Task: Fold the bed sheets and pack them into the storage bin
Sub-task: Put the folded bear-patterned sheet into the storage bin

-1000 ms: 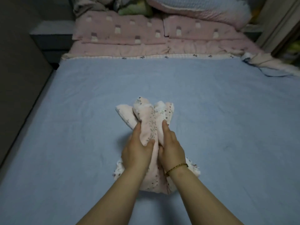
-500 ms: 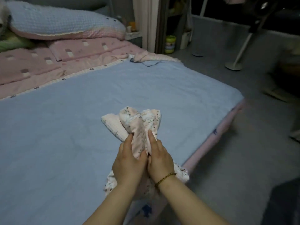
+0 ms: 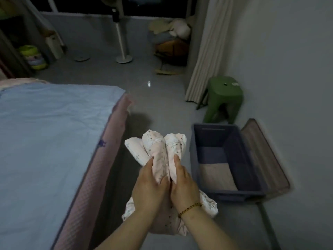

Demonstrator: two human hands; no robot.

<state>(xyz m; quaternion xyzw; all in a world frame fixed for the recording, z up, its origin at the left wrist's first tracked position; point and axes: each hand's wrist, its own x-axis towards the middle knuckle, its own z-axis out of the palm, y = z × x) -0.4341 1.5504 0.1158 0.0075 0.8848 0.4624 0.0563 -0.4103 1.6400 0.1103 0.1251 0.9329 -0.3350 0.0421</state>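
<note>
The folded bed sheet hangs over the floor between the bed and the storage bin; our left hand and right hand both grip it.

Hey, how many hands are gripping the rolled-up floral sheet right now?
2. The left hand grips the left side of the sheet; the right hand, bracelet on its wrist, grips the right side, next to the storage bin.
</note>
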